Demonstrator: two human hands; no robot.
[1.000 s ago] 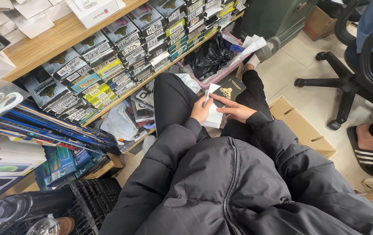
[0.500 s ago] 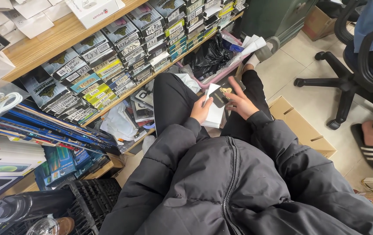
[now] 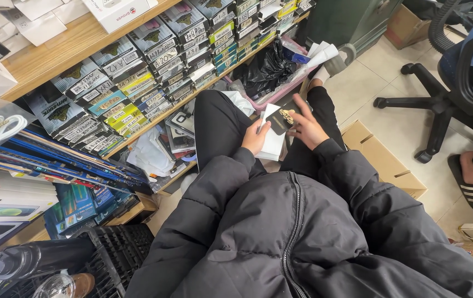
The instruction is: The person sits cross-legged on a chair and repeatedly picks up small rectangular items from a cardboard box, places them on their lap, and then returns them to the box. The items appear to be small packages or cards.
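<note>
In the head view, a white packet [image 3: 272, 140] was gripped by the left hand [image 3: 255, 138] over the lap. A small black card [image 3: 281, 119] with a gold mark was held by the fingers of the right hand [image 3: 307, 128], touching the packet's top edge. Stacked boxes [image 3: 137, 83] were ranged along the shelf [image 3: 76, 47] at left.

Count: 2 hands, left hand [image 3: 255, 138] and right hand [image 3: 306, 128], 1 dark card [image 3: 280, 119], 1 cardboard box [image 3: 382, 160], 1 office chair [image 3: 446, 105], 1 black crate [image 3: 116, 251]
</note>
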